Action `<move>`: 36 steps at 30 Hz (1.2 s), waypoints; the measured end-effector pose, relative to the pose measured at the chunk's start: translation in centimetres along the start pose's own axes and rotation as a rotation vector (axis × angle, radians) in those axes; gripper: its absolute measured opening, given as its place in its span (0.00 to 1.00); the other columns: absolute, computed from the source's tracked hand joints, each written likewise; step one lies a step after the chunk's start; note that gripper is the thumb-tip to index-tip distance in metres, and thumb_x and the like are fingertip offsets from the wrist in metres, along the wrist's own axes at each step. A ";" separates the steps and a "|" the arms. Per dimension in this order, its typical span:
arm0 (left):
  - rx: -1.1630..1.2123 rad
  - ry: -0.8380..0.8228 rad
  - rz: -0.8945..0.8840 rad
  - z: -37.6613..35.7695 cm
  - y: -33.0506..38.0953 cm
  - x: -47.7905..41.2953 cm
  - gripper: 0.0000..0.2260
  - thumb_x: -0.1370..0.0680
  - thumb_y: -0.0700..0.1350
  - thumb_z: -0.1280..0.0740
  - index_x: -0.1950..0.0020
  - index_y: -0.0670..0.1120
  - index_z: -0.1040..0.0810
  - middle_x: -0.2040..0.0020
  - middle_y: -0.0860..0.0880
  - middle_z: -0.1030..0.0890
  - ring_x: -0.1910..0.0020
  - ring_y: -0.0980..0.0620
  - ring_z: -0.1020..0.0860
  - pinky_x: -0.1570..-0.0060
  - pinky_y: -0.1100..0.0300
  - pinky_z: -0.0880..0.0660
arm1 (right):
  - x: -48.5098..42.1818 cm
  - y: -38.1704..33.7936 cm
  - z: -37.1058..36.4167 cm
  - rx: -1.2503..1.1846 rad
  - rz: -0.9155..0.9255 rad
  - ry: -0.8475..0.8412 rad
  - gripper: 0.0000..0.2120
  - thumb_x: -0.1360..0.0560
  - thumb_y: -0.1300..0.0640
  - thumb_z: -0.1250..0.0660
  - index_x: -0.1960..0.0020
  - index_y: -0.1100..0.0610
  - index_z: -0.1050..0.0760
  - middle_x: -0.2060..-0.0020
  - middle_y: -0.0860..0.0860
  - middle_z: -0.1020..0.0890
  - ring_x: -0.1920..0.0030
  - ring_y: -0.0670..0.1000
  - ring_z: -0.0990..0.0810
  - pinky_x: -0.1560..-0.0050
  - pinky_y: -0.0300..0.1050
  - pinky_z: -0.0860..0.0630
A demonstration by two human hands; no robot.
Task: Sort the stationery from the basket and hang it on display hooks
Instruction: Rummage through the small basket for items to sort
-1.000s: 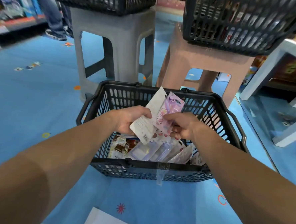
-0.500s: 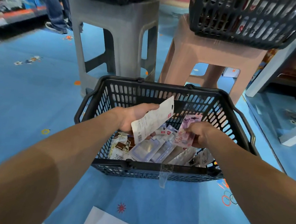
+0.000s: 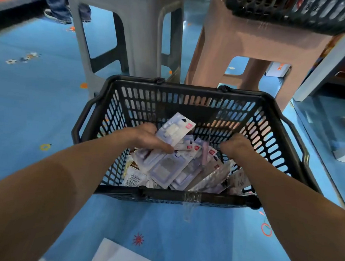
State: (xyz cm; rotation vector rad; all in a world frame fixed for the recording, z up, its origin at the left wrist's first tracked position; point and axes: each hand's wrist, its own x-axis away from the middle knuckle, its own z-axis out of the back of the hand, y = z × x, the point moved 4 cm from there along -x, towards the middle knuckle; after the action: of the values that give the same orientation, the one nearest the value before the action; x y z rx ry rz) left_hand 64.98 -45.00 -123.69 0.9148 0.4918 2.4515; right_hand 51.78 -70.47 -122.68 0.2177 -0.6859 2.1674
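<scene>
- Both bare forearms reach forward and down, drawing closer toward the hands.
- The left hand (image 3: 147, 138) grips a blister pack (image 3: 175, 128), thumb across its face and fingers behind it.
- The right hand (image 3: 235, 144) is knuckles-up with its fingers curled down out of sight; whether they hold anything is unclear.

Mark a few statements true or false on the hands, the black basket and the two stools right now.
1. The left hand grips a pale blister pack with a red tag. True.
2. The black plastic basket stands on the grey plastic stool. False: it sits on the blue floor before it.
3. The right hand reaches inside the basket. True.
4. The pink plastic stool bears nothing. False: a second black basket rests on it.
</scene>
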 end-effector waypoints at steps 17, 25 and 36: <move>-0.475 0.190 0.045 -0.3 -0.2 -1.9 0.43 0.31 0.61 0.21 0.24 0.44 0.35 0.30 0.42 0.29 0.33 0.42 0.26 0.37 0.52 0.26 | 1.1 -6.7 -5.9 0.440 0.419 -0.342 0.16 0.25 0.58 0.30 0.38 0.52 0.23 0.43 0.54 0.21 0.54 0.53 0.17 0.55 0.45 0.20; -0.438 0.178 0.047 -0.6 -0.7 -3.2 0.46 0.32 0.58 0.19 0.23 0.44 0.37 0.29 0.43 0.30 0.31 0.42 0.28 0.34 0.51 0.27 | -1.3 -5.6 -7.7 0.581 0.302 -0.334 0.30 0.31 0.42 0.33 0.30 0.52 0.26 0.32 0.56 0.26 0.39 0.57 0.23 0.35 0.50 0.26; -0.407 0.154 0.029 -1.6 -1.4 -4.2 0.45 0.33 0.57 0.19 0.24 0.44 0.37 0.28 0.42 0.31 0.30 0.41 0.29 0.32 0.49 0.27 | -1.1 -6.0 -7.2 -0.370 -0.066 -0.398 0.04 0.23 0.63 0.28 0.49 0.62 0.19 0.63 0.55 0.21 0.70 0.48 0.29 0.75 0.38 0.32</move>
State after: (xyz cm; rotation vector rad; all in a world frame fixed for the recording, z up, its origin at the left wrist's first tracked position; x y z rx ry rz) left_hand 67.06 -46.39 -127.64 0.5710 0.0219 2.5256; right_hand 57.61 -64.24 -126.73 0.4723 -1.2694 1.9066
